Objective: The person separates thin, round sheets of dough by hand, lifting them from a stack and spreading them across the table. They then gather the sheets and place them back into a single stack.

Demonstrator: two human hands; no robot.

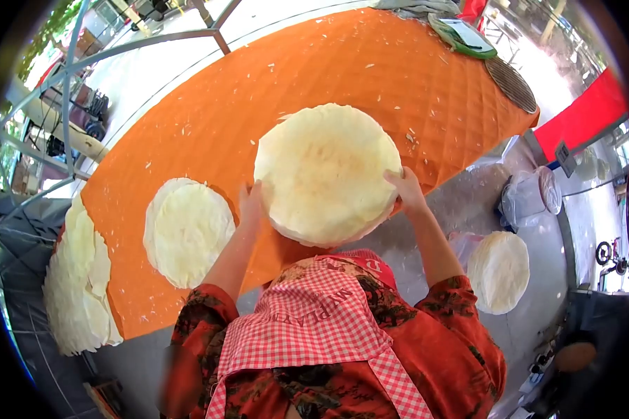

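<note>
In front of my body is a stack of large, thin, pale round sheets [328,167], like flatbreads, with light brown marks in the middle of the top one. My left hand [251,202] grips its left edge, the fingers partly blurred. At the right edge my right hand [407,188] has its thumb on top and its other fingers mostly hidden below. A smaller pile of pale round sheets [189,230] lies on the orange cloth, left of my left forearm.
The orange-covered table [210,126] carries scattered crumbs. A heap of pale sheets [80,286] sits at its left end. A green tray [461,36] and a round woven mat [511,85] are far right. Another round stack [498,272] and a plastic-lined container [528,195] stand right.
</note>
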